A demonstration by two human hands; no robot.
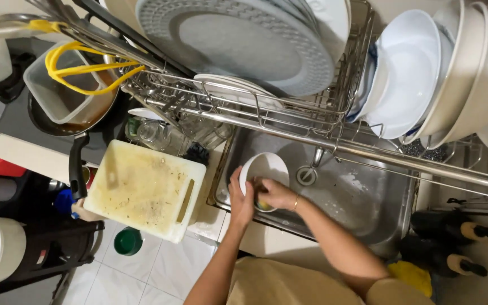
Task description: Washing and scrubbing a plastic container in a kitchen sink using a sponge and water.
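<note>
- Left hand (pixel 240 199) clasping rim of small round white ceramic bowl (pixel 264 169), tilted over stainless steel sink (pixel 362 214).
- Right hand (pixel 275 193) fingers clenched on yellow sponge (pixel 262 205), pressed inside bowl.
- Best: firm rim grip, circular scrubbing, bowl kept low over basin.

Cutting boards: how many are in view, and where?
1. A stained white cutting board with a handle slot lies on the counter left of the sink, beside the left hand holding a white bowl. Others could be hidden behind the dish rack.
</note>
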